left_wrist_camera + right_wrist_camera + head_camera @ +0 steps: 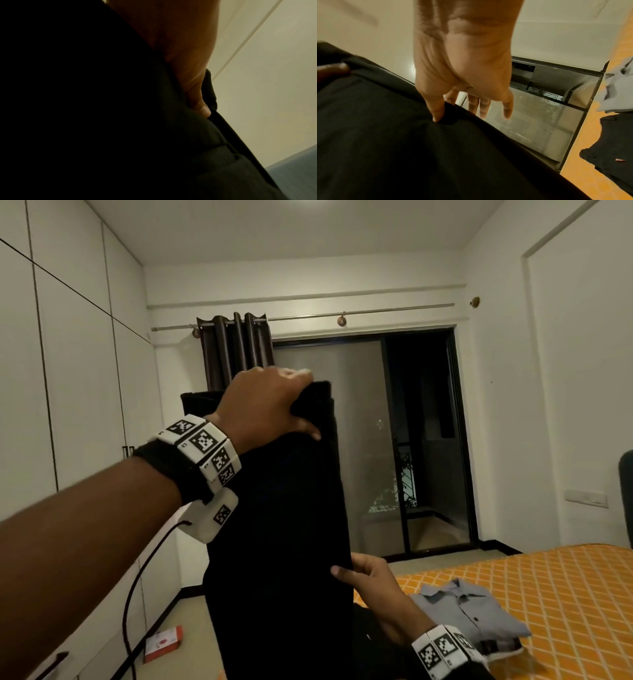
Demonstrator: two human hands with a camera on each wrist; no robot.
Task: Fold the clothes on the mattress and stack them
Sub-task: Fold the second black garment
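Observation:
A long black garment (284,525), likely trousers, hangs upright in front of me over the mattress edge. My left hand (270,402) grips its top edge, thumb on the near side; the left wrist view shows that thumb (204,111) pressed into the black cloth (120,121). Lower down, my right hand (366,577) pinches the garment's right edge. In the right wrist view its thumb (438,112) lies on the fabric (402,148) and the other fingers reach behind. A folded grey shirt (472,607) lies on the orange mattress (565,594).
Another dark garment (616,148) lies on the mattress beside the grey shirt (616,88). White wardrobe doors (68,371) run along the left. A small red and white box (162,643) sits on the floor. A dark glass door (376,440) stands ahead.

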